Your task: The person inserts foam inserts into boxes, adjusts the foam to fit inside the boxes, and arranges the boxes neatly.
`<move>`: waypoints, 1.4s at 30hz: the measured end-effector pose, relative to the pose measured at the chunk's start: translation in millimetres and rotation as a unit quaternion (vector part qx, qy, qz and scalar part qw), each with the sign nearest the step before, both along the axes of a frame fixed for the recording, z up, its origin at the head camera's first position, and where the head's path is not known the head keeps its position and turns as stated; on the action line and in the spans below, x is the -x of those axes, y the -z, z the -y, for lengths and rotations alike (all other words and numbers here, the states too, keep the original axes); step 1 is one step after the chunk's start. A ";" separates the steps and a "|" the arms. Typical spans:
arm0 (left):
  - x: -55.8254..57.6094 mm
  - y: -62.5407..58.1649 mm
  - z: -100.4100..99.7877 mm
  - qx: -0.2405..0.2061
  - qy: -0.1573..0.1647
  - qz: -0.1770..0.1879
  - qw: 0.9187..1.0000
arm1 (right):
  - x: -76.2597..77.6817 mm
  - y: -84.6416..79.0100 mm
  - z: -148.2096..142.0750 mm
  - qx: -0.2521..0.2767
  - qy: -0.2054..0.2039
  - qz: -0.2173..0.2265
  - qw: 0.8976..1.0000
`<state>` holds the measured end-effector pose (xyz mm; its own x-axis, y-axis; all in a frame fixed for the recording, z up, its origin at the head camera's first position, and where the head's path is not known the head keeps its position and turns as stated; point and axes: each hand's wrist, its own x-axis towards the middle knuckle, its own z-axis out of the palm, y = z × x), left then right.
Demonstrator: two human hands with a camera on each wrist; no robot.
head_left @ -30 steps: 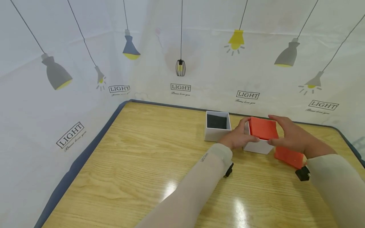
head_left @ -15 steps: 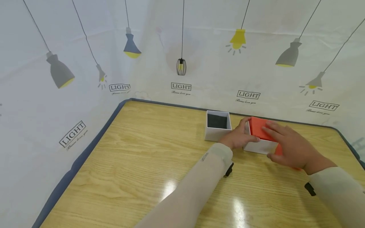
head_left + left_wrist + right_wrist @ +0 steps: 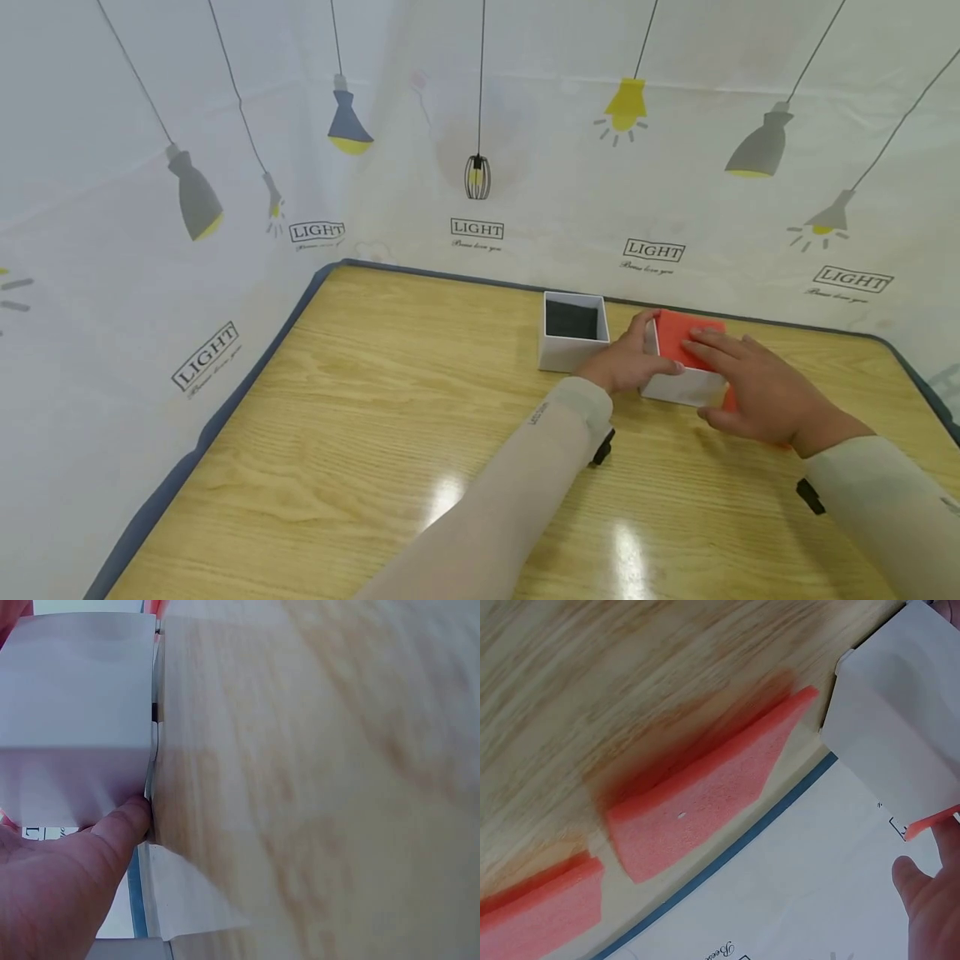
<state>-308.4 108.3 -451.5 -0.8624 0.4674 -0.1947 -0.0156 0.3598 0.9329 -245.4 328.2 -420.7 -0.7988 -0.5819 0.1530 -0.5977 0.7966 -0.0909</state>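
Observation:
My left hand (image 3: 633, 362) grips the left side of a white box (image 3: 678, 387), its thumb along the front top edge. A red foam-like square (image 3: 675, 335) covers the box's top. The fingers of my right hand (image 3: 761, 392) lie stretched out over that red square, thumb held low beside the box's front right corner. In the left wrist view the white box (image 3: 75, 682) shows its smooth walls, with my left hand (image 3: 60, 889) against it. The right wrist view catches the red edge under my right hand (image 3: 937, 892).
A second white box (image 3: 573, 354) with a black piece (image 3: 572, 319) inside stands left of my left hand. Two loose red foam pieces, one nearer (image 3: 697, 814) and one farther left (image 3: 544, 911), lie on the wooden table (image 3: 360, 400). A printed curtain (image 3: 540, 167) rises behind.
My right hand has left its grip at the box's right side and come to lie with straighter fingers on the red square. My left hand stays in place.

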 end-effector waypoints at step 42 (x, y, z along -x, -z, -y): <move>2.4 1.3 -1.6 -0.015 -0.001 0.008 1.000 | 12.5 -3.3 13.1 -0.060 0.062 0.056 0.995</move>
